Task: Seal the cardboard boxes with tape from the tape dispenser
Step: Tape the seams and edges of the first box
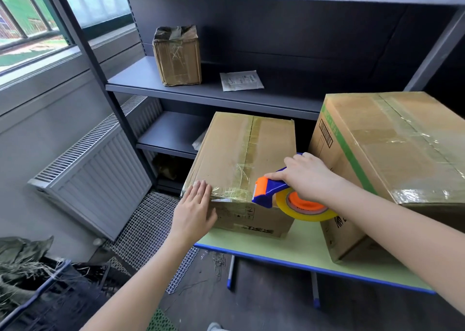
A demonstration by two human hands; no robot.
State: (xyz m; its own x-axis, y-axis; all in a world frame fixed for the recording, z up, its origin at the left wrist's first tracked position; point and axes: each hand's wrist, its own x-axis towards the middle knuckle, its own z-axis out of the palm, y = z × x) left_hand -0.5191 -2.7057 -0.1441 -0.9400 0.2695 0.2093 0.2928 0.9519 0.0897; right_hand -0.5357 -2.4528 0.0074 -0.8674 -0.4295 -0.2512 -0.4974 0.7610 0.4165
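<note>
Your left hand (193,212) lies flat, fingers straight and close together, pressing the near corner of the smaller cardboard box (239,149), with the fingertips just over its taped top edge. Your right hand (307,177) has its fingers curled round the blue handle of the tape dispenser (269,189), whose orange head meets the box's near edge just beyond your index fingertip. Behind your right knuckles stands the larger cardboard box (390,154); both boxes sit on the green table (302,250).
</note>
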